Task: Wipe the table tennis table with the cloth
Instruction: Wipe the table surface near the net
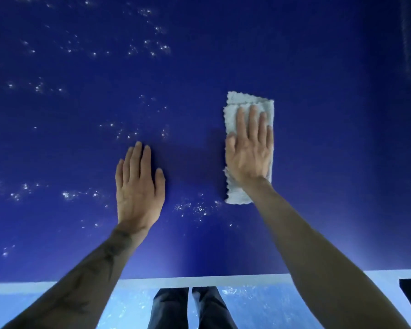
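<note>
Blue counter (318, 115), scattered white specks (152, 47) over its left and far parts. Pale folded cloth (249, 99) lies flat, right of centre. Right grip (249, 153) lies flat on the cloth, fingers straight and together, pressing down, clasping nothing. Left grip (139, 188) lies palm-down on bare counter, left of the cloth and apart from it, fingers straight. White edge line (199, 280) runs along the near side, dark trousers (190, 307) below it.
</note>
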A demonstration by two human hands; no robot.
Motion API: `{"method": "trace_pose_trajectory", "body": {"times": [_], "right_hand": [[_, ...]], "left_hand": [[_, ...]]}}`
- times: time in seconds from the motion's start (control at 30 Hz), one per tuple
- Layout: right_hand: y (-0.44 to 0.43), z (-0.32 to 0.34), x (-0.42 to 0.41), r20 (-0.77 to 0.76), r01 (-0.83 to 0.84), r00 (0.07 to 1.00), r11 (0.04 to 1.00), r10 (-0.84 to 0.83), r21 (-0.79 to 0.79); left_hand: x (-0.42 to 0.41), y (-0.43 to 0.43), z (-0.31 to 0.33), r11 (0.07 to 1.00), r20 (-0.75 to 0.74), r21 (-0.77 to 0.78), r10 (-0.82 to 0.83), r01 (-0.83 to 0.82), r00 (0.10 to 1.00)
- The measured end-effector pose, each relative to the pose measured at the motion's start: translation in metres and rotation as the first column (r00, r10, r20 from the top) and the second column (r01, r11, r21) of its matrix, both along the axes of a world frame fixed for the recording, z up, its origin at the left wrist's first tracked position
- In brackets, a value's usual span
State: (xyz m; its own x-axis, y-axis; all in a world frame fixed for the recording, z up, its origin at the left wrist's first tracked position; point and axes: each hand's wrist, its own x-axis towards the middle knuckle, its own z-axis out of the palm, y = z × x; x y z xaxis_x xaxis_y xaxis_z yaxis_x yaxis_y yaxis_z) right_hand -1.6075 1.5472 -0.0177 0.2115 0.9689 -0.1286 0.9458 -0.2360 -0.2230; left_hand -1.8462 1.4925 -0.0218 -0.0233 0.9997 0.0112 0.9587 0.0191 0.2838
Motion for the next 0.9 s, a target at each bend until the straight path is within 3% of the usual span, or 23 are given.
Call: {"method": "trace_pose_trajectory", "body": {"times": [0.1,0.17,0.23,0.37,0.47,0.53,0.63,0.73,0.9], "right_hand": [[-0.021,-0.002,-0.048,-0.024,-0.181,0.983,0.983,0.182,0.011],[-0.056,-0.003,-0.059,-0.024,-0.421,0.907,0.907,0.421,-0.002],[-0.074,-0.006,-0.036,-0.013,-0.516,0.856,0.856,0.516,0.011],[-0.065,-0.002,0.027,0.033,-0.176,0.984,0.984,0.176,-0.018],[-0.036,0.0,0.017,0.01,-0.036,0.999,0.999,0.036,-0.002],[-0.028,-0.003,-0.014,-0.017,-0.065,0.998,0.998,0.066,0.022],[-0.051,-0.007,-0.06,-0.02,-0.305,0.952,0.952,0.306,0.038],[-0.088,-0.01,-0.052,-0.033,-0.494,0.868,0.867,0.496,0.063],[-0.079,-0.01,0.019,0.052,-0.212,0.976,0.977,0.211,0.017]], "left_hand": [[0.002,-0.019,-0.011,1.0,-0.037,0.016,0.013,-0.013,0.999],[0.002,-0.022,-0.014,1.0,-0.057,0.019,0.001,0.001,0.998],[0.002,-0.022,-0.016,1.0,-0.053,0.023,-0.003,0.005,0.999],[0.0,-0.022,-0.016,0.999,-0.044,0.046,0.007,-0.005,0.999],[0.0,-0.023,-0.018,0.999,-0.043,0.051,0.017,-0.015,0.999],[0.0,-0.022,-0.018,0.999,-0.036,0.048,0.021,-0.019,0.999],[0.0,-0.021,-0.018,0.999,-0.039,0.048,0.017,-0.015,0.999],[0.0,-0.021,-0.018,0.999,-0.043,0.04,0.009,-0.007,0.999],[0.0,-0.021,-0.016,0.998,-0.033,0.054,0.016,-0.014,0.999]]}}
